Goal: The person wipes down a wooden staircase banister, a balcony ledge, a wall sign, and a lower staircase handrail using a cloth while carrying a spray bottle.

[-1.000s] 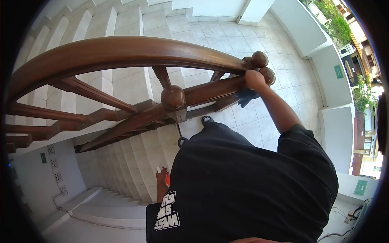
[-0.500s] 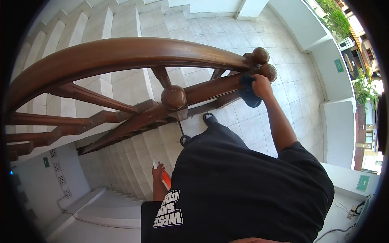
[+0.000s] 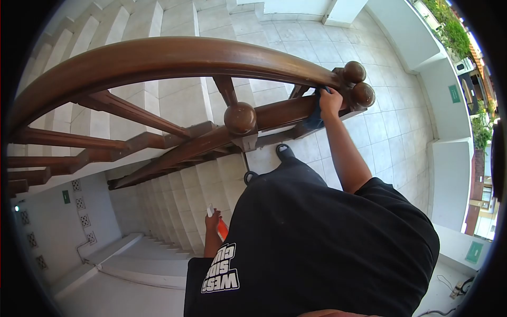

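My right hand (image 3: 330,101) is closed on a dark blue cloth (image 3: 313,119) and presses it against the brown wooden handrail (image 3: 288,112), just short of the posts with round knobs (image 3: 363,95). Part of the cloth hangs down the near side of the rail. Low on the left, my left hand (image 3: 213,218) grips a spray bottle (image 3: 222,229) with an orange body and a white spray head. My torso partly hides the bottle. That hand stays away from the railing.
A curved upper handrail (image 3: 158,55) with slanted balusters rises on the left. Tiled stairs (image 3: 177,100) climb behind it, and more steps (image 3: 182,198) descend below. My sandalled feet stand on the tiled landing (image 3: 391,132), bounded by a white wall (image 3: 451,174).
My right hand and the cloth have moved left along the handrail, away from the end knobs. My left hand still holds the bottle. The view has shifted slightly.
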`<action>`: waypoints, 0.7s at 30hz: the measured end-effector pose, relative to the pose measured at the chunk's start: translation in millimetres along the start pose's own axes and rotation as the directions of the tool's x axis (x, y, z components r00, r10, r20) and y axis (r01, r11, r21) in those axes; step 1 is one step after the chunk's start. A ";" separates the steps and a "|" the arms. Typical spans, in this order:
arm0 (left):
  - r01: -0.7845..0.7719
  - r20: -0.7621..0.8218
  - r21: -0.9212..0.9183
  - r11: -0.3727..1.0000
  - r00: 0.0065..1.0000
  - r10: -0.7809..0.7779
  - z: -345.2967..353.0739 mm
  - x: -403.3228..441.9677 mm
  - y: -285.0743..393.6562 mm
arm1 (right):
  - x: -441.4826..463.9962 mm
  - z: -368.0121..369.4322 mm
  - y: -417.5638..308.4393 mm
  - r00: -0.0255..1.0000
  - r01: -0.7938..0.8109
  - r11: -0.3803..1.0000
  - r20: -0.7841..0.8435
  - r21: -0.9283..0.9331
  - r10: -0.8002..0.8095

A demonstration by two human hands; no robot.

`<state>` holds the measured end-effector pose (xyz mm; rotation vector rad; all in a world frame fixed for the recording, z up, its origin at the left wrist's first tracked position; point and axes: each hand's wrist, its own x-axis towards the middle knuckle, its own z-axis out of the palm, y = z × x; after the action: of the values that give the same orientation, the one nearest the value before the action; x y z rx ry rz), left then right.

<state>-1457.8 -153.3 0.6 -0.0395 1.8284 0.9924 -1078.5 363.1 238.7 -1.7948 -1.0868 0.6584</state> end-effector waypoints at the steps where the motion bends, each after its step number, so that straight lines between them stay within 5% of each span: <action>1: -0.003 -0.001 0.001 1.000 1.000 0.003 -0.1 -3.7 2.3 | -5.9 10.7 0.9 0.998 0.041 0.999 -0.045 0.026 -0.040; 3: 0.067 -0.018 0.081 0.994 0.998 -0.065 -2.5 -17.4 7.1 | -19.0 25.0 -0.4 0.993 0.076 0.996 -0.094 0.051 -0.071; 5: 0.053 -0.010 0.152 0.987 0.999 -0.052 -0.6 -34.9 17.6 | -38.6 26.2 -10.0 0.944 0.292 0.956 -0.170 0.020 -0.284; 7: 0.039 0.001 0.225 0.973 0.999 -0.041 3.8 -44.8 29.3 | -45.2 11.0 -24.4 0.945 0.316 0.948 -0.100 0.042 -0.311; 10: 0.070 -0.010 0.286 0.956 0.998 -0.070 3.5 -36.1 33.8 | -25.3 -18.8 -12.9 0.786 0.618 0.773 0.114 -0.142 -0.607; 15: -0.021 0.028 0.104 0.994 0.999 0.018 6.4 2.0 31.8 | 10.1 -41.7 -0.2 0.849 0.527 0.747 0.229 -0.405 -0.475; 21: -0.064 0.018 0.056 0.996 0.998 0.063 27.8 -14.6 57.4 | 1.4 -16.0 3.8 0.916 0.368 0.817 0.024 -0.443 -0.400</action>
<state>-1455.1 -103.3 42.7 0.0611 1.8521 0.9813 -1063.8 356.7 242.5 -1.8645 -1.5898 0.0989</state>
